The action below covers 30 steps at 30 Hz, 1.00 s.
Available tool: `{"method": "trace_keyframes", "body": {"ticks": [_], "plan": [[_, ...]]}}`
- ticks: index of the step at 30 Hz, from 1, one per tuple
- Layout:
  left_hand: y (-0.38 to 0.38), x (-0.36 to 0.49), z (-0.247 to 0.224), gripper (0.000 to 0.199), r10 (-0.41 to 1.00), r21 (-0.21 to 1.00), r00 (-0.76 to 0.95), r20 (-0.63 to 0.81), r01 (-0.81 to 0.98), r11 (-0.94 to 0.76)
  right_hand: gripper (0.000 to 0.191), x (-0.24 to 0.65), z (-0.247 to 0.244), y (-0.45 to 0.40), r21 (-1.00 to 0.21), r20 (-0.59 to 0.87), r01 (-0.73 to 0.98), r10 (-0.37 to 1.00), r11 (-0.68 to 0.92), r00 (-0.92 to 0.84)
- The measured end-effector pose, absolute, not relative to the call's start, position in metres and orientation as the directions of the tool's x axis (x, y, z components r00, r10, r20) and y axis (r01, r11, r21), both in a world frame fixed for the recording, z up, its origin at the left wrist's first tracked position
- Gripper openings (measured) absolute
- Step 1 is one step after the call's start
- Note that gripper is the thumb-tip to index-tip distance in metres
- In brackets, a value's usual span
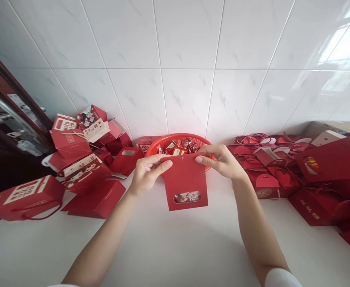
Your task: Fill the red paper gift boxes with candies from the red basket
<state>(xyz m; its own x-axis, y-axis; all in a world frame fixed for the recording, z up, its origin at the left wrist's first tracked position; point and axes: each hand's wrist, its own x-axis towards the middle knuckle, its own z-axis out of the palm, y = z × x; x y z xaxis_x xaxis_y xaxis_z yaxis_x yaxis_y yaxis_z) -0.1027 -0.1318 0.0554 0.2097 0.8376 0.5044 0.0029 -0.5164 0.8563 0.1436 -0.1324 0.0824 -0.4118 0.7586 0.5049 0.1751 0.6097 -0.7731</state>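
A windowed red carton (184,174) hangs central, its top edge pinched in closed grips: left hand (145,175) at ten o'clock, right hand (225,160) at two, red basket (179,135) at twelve. Uneven pulling could crease it; gaps underneath, hard to judge here, could spill contents (187,197).

Cool, soft light filled the scene, with windowlike glare whitening the tiled wall (189,44) at upper right. Faint, diffuse shadows lay on the desk (166,255). The held red box (185,177) looked fairly sharp; wide-angle distortion stretched the outer boxes (336,161).
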Motion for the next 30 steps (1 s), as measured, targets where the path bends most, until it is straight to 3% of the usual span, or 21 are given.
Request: {"method": "trace_keyframes", "body": {"ticks": [7, 14, 17, 25, 30], "plan": [[-0.127, -0.097, 0.053, 0.035, 0.849, 0.868, 0.228, 0.476, 0.033, -0.496, 0.036, 0.152, 0.085, -0.134, -0.741, 0.562, 0.205, 0.758, 0.639, -0.332], [-0.121, -0.101, 0.05, 0.044, 0.841, 0.864, 0.212, 0.497, -0.031, -0.503, 0.035, 0.188, 0.097, -0.159, -0.713, 0.698, 0.237, 0.701, 0.66, 0.146], [-0.118, -0.102, 0.049, 0.044, 0.859, 0.881, 0.215, 0.464, -0.009, -0.473, 0.034, 0.207, 0.099, -0.176, -0.717, 0.696, 0.299, 0.675, 0.63, 0.246], [-0.118, -0.099, 0.052, 0.037, 0.846, 0.871, 0.32, 0.427, 0.106, -0.48, 0.035, 0.256, 0.082, -0.28, -0.825, 0.499, 0.491, 0.769, 0.28, 0.4], [-0.122, -0.099, 0.053, 0.032, 0.829, 0.858, 0.383, 0.409, 0.148, -0.492, 0.036, 0.288, 0.056, -0.359, -0.865, 0.388, 0.501, 0.596, -0.027, 0.703]]}}
